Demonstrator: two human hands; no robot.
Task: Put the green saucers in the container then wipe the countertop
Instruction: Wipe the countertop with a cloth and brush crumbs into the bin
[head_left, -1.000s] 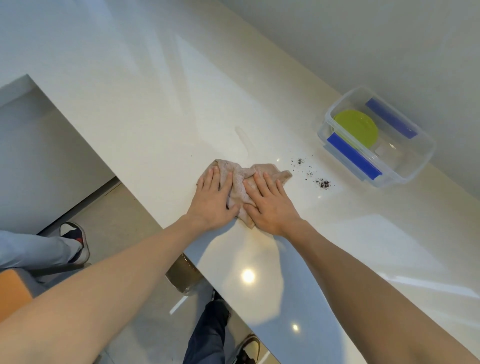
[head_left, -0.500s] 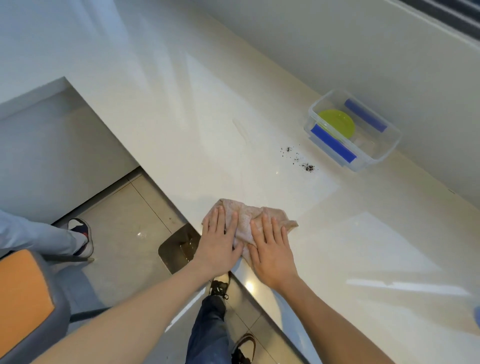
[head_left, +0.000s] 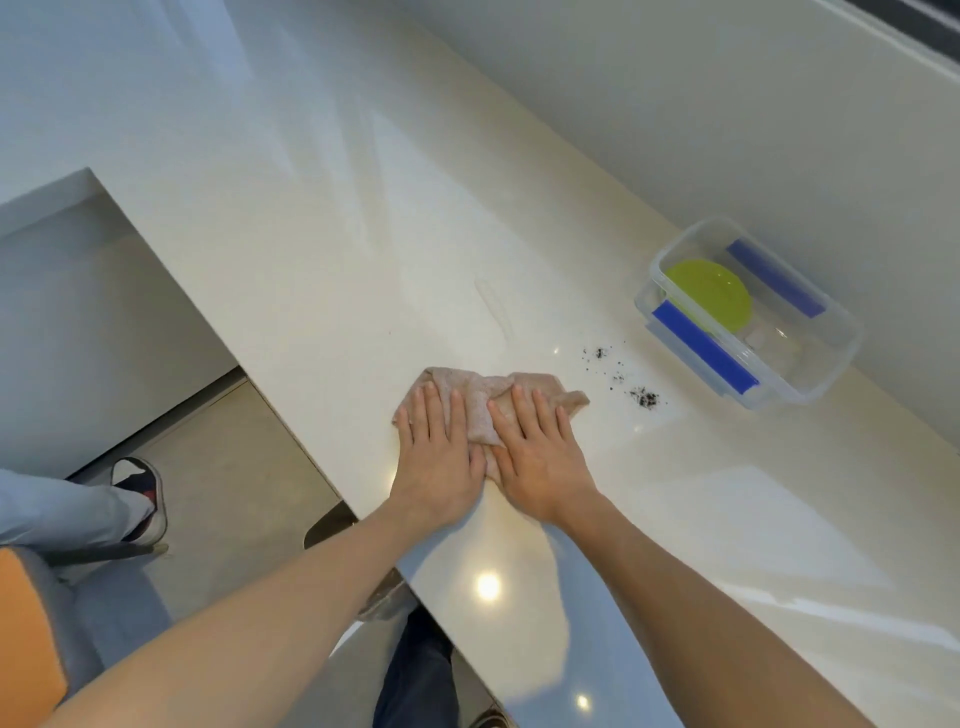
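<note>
Two hands, left hand (head_left: 439, 462) and right hand (head_left: 540, 462), flat and unclenched, palms pressing beige cloth (head_left: 483, 397) onto countertop (head_left: 322, 270) for wiping pressure; dark crumbs (head_left: 644, 397) just beyond cloth, unwiped; green saucer (head_left: 709, 296) inside clear container (head_left: 826, 364), well apart from hands

Two hands, left (head_left: 439, 457) and right (head_left: 540, 457), press flat on one pinkish cloth (head_left: 483, 395) on the single white countertop (head_left: 311, 260). At two o'clock from the cloth sits one clear container (head_left: 810, 384) with two blue clips, holding one visible green saucer (head_left: 709, 293). Three small clusters of dark crumbs (head_left: 644, 397) lie between.
</note>
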